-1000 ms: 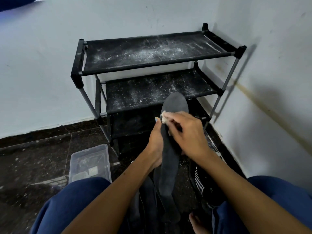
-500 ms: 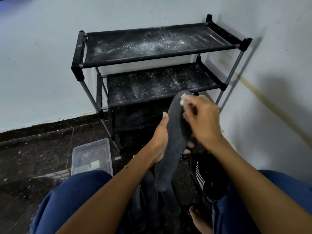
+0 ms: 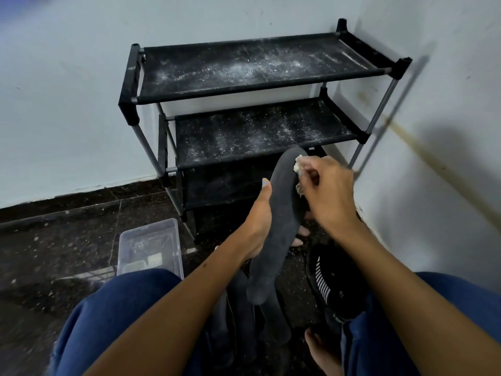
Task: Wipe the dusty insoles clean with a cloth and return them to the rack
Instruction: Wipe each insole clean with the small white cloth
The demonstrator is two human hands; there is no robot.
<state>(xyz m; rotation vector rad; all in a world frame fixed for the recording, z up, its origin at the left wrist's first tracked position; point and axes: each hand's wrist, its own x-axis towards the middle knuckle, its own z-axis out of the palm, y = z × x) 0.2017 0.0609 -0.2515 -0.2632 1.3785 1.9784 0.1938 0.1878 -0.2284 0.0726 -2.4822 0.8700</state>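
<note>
Left hand grips insole | right hand pinches cloth | rack behind, bin left

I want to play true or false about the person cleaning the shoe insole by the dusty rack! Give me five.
1. The left hand holds up the dark insole. True.
2. The right hand rubs the heel end of the insole. False: it pinches a small pale cloth at the upper end, near the toe.
3. The rack has shoes on its top shelf. False: the shelves show only white dust.
4. A clear plastic box sits on the floor left of the person's knee. True.
5. The wall behind the rack is bright red. False: it is pale and whitish.
</note>
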